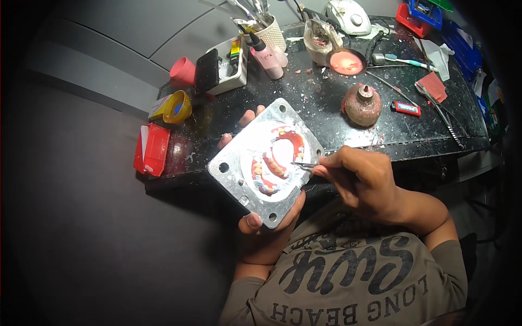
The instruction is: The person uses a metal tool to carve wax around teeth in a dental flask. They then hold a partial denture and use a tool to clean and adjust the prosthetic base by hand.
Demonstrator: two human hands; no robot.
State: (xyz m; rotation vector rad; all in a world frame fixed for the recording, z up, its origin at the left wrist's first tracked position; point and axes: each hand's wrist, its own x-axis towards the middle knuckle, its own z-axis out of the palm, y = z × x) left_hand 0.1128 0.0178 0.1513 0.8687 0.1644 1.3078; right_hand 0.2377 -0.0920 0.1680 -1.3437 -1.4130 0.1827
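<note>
Tilted in my left hand is a square metal denture flask half with a hole at each corner; the fingers wrap its edges from below and from the far side. White plaster fills its round middle. Set in the plaster are curved red denture pieces with pale teeth, some edges whitish. My right hand pinches a thin metal hand instrument, whose tip reaches over the plaster beside the right denture piece. Whether the tip touches is too small to tell.
On the black bench stand a round wax-spattered bottle, a red lighter, a pan of pink material and metal tweezers. At left are a red box, a yellow cup and a white box.
</note>
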